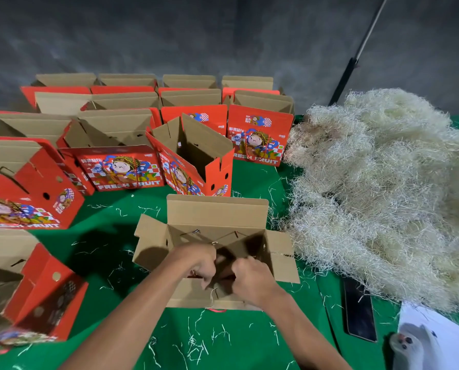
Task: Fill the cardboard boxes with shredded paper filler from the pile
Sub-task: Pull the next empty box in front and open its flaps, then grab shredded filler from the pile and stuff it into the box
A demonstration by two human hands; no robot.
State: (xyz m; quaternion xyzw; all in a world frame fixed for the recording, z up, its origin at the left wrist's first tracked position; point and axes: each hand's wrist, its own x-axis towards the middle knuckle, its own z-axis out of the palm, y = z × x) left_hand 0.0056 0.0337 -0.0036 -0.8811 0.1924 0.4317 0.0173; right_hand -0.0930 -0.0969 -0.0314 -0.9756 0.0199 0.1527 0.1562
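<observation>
Here the open box, long axis left-right, faces up; both hands curl inside, grip unclear.

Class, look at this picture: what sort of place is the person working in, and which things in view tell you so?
Probably a fruit gift-packing station. Rows of open red boxes printed "FRESH FRUIT" stand on a green-covered table, a big pile of shredded paper filler lies beside them, and both hands work inside the nearest open box.

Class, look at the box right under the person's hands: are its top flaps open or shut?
Open. The box has its flaps spread outward on all sides, and both the left hand and the right hand reach inside.
</observation>
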